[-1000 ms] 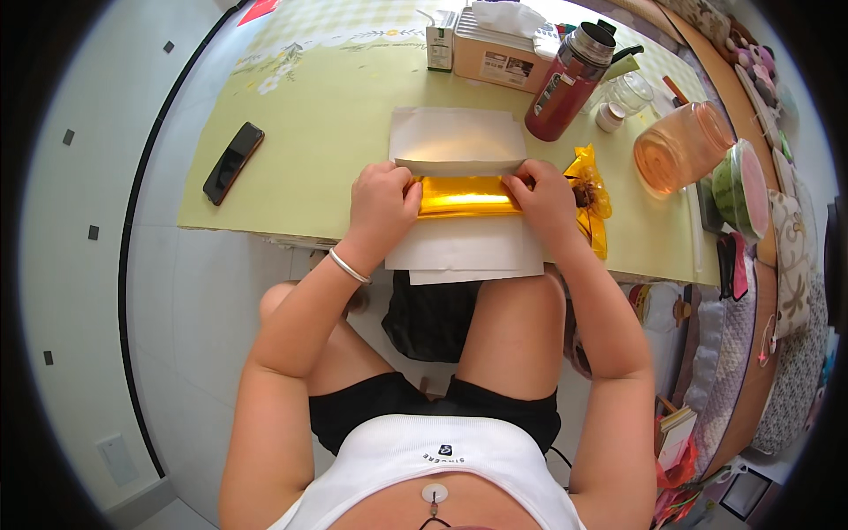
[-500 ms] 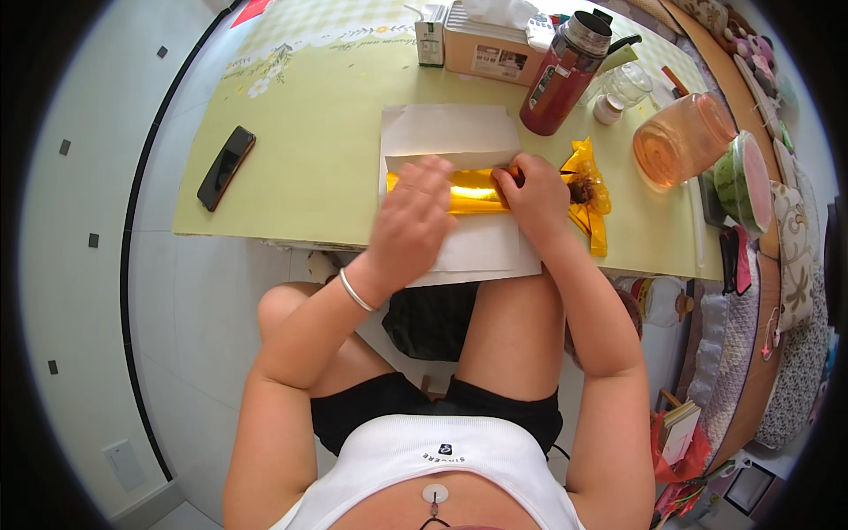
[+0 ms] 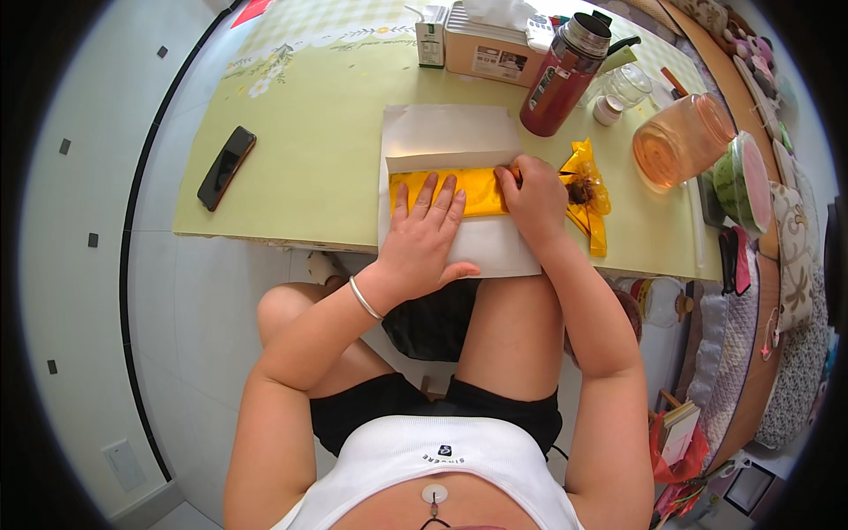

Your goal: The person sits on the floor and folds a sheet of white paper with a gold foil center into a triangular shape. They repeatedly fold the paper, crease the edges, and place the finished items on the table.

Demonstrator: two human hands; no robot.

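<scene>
Golden foil (image 3: 483,193) now lies beneath spread left fingers (image 3: 427,191).

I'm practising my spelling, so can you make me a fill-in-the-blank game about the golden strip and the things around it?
1. The person's ____ grip lies spread over the golden strip.
2. Under the golden strip are white sheets of ____.
3. The big cut fruit with green rind and pink flesh is a ____.

Missing words: left; paper; watermelon.
</scene>
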